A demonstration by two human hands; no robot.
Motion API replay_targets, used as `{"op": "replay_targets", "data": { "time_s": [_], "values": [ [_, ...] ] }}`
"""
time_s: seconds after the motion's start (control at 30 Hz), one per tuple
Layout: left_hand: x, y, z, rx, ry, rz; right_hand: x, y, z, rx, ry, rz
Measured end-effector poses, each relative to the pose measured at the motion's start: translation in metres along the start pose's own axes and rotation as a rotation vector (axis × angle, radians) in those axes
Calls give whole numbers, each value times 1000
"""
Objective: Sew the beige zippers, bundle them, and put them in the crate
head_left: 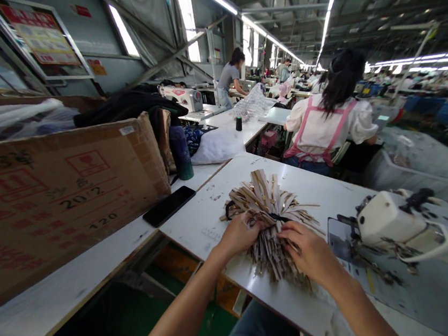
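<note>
Two forearms (187,307) are slanting inward across the tabletop's (201,219) near edge. Remotely, I'm pinching the strip bundle (270,246) with curled left hand (240,234) and right hand (309,250); it's lying between near and far edges.

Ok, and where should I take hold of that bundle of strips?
Probably pinch the bundle at its gathered middle, by the black band, coming from the near side: beyond the band its strips fan out loosely, so they'd likely slip, and the sewing machine stands to the right.
</note>
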State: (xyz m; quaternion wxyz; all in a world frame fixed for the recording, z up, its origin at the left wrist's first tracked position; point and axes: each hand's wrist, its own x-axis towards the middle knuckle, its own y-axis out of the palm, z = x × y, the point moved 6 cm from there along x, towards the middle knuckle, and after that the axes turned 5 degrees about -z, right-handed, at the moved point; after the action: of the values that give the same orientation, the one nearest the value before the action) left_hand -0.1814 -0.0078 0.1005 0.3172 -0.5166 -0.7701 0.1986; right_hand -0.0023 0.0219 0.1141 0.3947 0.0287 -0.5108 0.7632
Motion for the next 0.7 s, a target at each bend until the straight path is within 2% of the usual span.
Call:
{"op": "replay_targets", "data": {
  "time_s": [0.1, 0.2, 0.37, 0.5, 0.6, 0.7],
  "values": [
    [2, -2, -3, -13, 27, 27, 3, 0, -18, 48, 60, -48],
    [-4, 0, -19, -19, 120, 57, 10, -1, -29, 53, 90, -66],
    [-18, 12, -43, 68, 314, 34, 15, -4, -26, 70, 124, -79],
    [-12, 19, -38, 64, 336, 24, 4, -13, -9, 58, 60, -200],
    [-4, 16, -36, 78, 300, 50, -7, -11, 5, -79, -6, -160],
    [-2, 12, -40, 175, 261, 107, -15, -5, 4, -236, 44, -149]
  ]
}}
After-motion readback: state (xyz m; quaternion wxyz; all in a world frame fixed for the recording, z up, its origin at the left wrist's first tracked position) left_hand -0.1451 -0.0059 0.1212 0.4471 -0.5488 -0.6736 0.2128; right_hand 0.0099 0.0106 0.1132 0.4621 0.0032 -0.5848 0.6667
